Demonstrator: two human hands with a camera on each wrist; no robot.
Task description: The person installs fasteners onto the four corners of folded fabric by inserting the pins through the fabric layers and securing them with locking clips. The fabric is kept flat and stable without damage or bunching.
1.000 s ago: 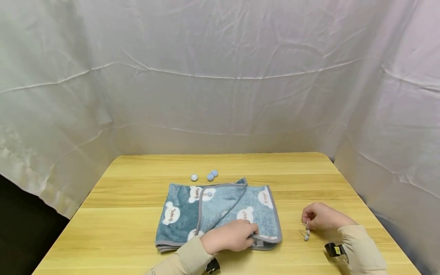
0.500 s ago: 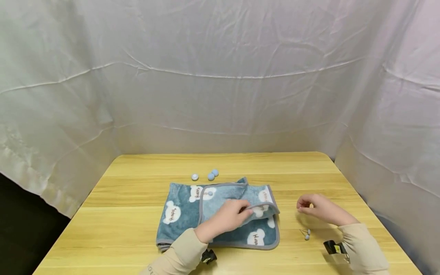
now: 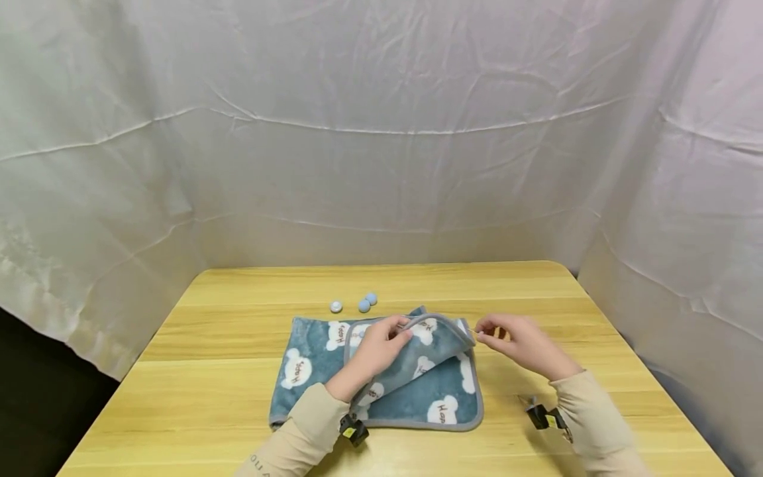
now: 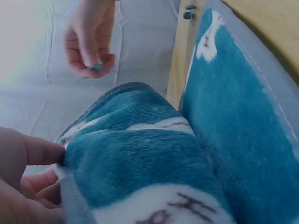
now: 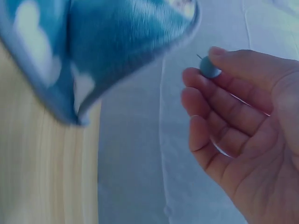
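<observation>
A folded teal fleece blanket (image 3: 411, 405) with white bear shapes and grey edging lies on the table. My left hand (image 3: 378, 346) pinches the edge of its top layer between thumb and fingers, raising a flap with the patterned underside showing. To the right of the flap, my right hand (image 3: 527, 341) holds a pin with a round blue head (image 5: 210, 68) between thumb and index finger. The pin's thin shank points toward the raised corner, with a gap between them in the right wrist view. More round-headed pins (image 4: 188, 15) lie on the table to the right of the blanket.
Behind the blanket sit a whitish round cap (image 3: 336, 307) and two blue round caps (image 3: 364, 305). The wooden table (image 3: 197, 397) is enclosed by pale hanging cloth (image 3: 381, 179) at the back and sides.
My left hand has lifted the blanket's front edge and folded it up and back. My right hand has picked up a pin and carried it left to beside the flap.
</observation>
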